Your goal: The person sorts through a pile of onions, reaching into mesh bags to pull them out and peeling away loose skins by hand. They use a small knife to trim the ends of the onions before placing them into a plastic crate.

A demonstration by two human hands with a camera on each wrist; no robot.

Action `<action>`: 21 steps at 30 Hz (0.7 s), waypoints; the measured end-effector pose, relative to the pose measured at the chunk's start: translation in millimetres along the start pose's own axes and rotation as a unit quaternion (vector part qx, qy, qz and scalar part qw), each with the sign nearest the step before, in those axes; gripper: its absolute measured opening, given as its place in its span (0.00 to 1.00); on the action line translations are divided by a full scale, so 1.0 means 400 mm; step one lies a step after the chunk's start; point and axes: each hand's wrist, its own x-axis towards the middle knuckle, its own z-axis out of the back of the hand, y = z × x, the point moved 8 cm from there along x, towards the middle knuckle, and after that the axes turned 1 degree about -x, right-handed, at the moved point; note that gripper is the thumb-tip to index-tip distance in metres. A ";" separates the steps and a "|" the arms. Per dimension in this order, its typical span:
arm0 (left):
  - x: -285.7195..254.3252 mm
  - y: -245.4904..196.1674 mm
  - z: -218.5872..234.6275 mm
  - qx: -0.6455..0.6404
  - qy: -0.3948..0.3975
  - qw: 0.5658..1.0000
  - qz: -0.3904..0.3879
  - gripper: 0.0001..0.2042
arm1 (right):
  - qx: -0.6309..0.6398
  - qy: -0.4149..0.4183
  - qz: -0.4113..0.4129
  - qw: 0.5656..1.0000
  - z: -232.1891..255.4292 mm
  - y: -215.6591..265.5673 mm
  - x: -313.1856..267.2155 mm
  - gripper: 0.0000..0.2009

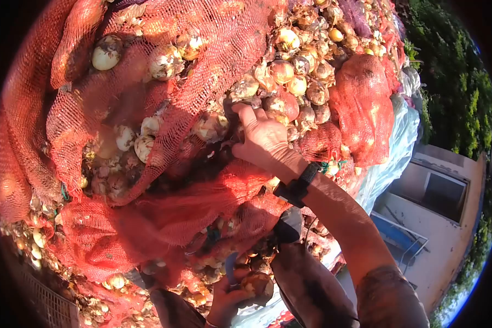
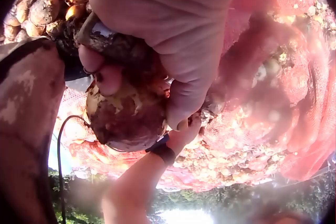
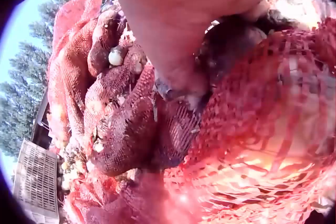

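Note:
My left hand (image 1: pixel 224 300) is low in the head view, holding a brown-skinned onion (image 1: pixel 258 288). In the left wrist view its thumb and fingers curl round that onion (image 2: pixel 126 116), whose skin is dark and peeling. A curved bluish strip (image 1: pixel 230 268), like a blade, stands up beside this hand in the head view. My right hand (image 1: pixel 265 136) reaches into the onion heap beside torn red netting. In the right wrist view, the thumb and fingers of the right hand (image 3: pixel 178 29) close round a dark, onion-like lump (image 3: pixel 226 50), partly hidden by the hand.
Red mesh sacks (image 1: pixel 361 104) of onions lie all about, with loose onions (image 1: pixel 298 65) between them. Loose netting (image 1: pixel 164 218) drapes between my hands. A plastic crate (image 3: pixel 37 179) stands at the pile's side. Pale plastic sheeting (image 1: pixel 393 147) hangs along the edge near a building (image 1: pixel 437 213).

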 end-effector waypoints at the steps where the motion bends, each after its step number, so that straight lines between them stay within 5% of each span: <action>1: -0.001 0.006 0.013 -0.002 -0.005 1.000 -0.001 0.30 | 0.126 -0.001 -0.030 0.992 0.030 -0.027 -0.028 0.38; 2: 0.004 0.012 0.021 0.001 0.000 1.000 -0.010 0.30 | 0.385 -0.011 -0.041 0.922 0.004 -0.082 -0.046 0.37; 3: 0.005 0.017 0.023 0.005 0.009 1.000 -0.015 0.29 | 0.615 -0.022 -0.054 0.786 -0.032 -0.147 -0.068 0.36; 5: -0.001 0.011 0.009 -0.011 0.004 1.000 0.002 0.29 | 0.768 0.012 -0.039 0.639 -0.036 -0.190 -0.123 0.35; 7: -0.005 0.008 0.005 -0.027 -0.005 0.999 0.018 0.29 | 0.826 0.065 -0.054 0.558 -0.063 -0.195 -0.168 0.33; 9: -0.006 -0.005 0.002 -0.028 0.013 1.000 -0.004 0.29 | 0.838 0.107 -0.043 0.533 -0.084 -0.176 -0.192 0.32; 11: -0.012 -0.022 0.004 -0.025 0.008 1.000 -0.016 0.28 | 0.872 0.153 -0.051 0.462 -0.114 -0.136 -0.218 0.27; 12: -0.018 -0.038 0.003 -0.028 0.009 0.999 -0.035 0.28 | 0.866 0.145 -0.068 0.474 -0.107 -0.093 -0.233 0.28; 13: -0.028 -0.055 0.005 -0.032 0.007 0.998 -0.058 0.28 | 0.877 0.154 -0.131 0.435 -0.122 -0.075 -0.257 0.25; 15: -0.049 -0.084 0.025 -0.053 -0.015 0.992 -0.110 0.27 | 0.863 0.221 -0.105 0.442 -0.165 -0.003 -0.285 0.20; 17: -0.066 -0.109 0.045 -0.147 -0.005 0.979 -0.143 0.27 | 0.738 0.315 -0.066 0.593 -0.173 0.076 -0.339 0.15; 18: -0.081 -0.142 0.044 -0.144 -0.059 0.973 -0.172 0.26 | 0.624 0.380 -0.045 0.681 -0.193 0.101 -0.379 0.20; 21: -0.128 -0.194 0.078 -0.067 -0.100 0.969 -0.217 0.23 | 0.639 0.421 0.026 0.644 -0.220 0.266 -0.473 0.36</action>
